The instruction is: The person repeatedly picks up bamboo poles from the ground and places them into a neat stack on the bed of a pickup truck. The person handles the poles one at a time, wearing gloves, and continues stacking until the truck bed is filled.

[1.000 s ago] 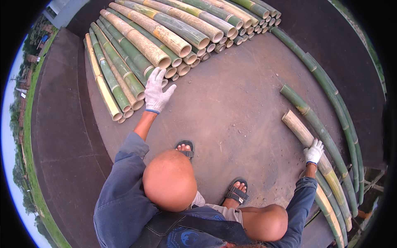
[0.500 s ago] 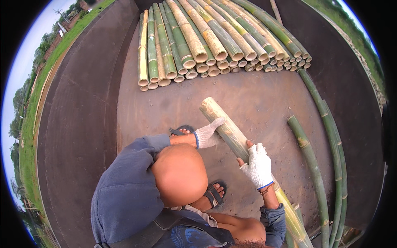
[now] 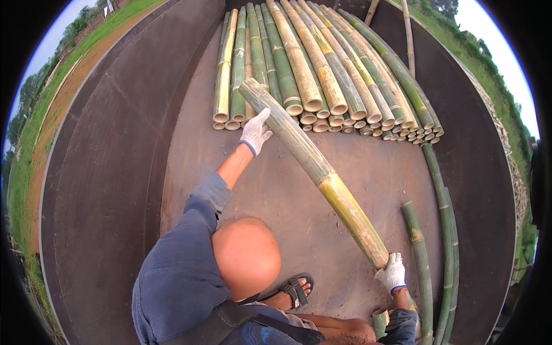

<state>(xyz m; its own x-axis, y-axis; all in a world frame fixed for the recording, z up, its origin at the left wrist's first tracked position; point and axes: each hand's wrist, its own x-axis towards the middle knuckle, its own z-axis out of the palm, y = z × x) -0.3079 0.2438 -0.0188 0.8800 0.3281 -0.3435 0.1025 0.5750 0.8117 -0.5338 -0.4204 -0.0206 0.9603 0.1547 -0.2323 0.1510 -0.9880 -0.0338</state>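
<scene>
Two-ended hold over a metal floor (image 3: pixel 276 195)

Stack of bamboo poles (image 3: pixel 330 77) at far side, cut ends facing the person. Loose green poles (image 3: pixel 422 270) along the right. Held pole (image 3: pixel 322 174) slants across the middle, clear lengthwise streaks. Right hand (image 3: pixel 392 273) clasps its near end. Left hand (image 3: pixel 256 133) near the far end, fingers (image 3: pixel 264 114) against its side; wrap underneath hidden, cannot tell. Handling, my judgement: palm well under the far length, both ends balanced, fingertips off cut rims.
</scene>
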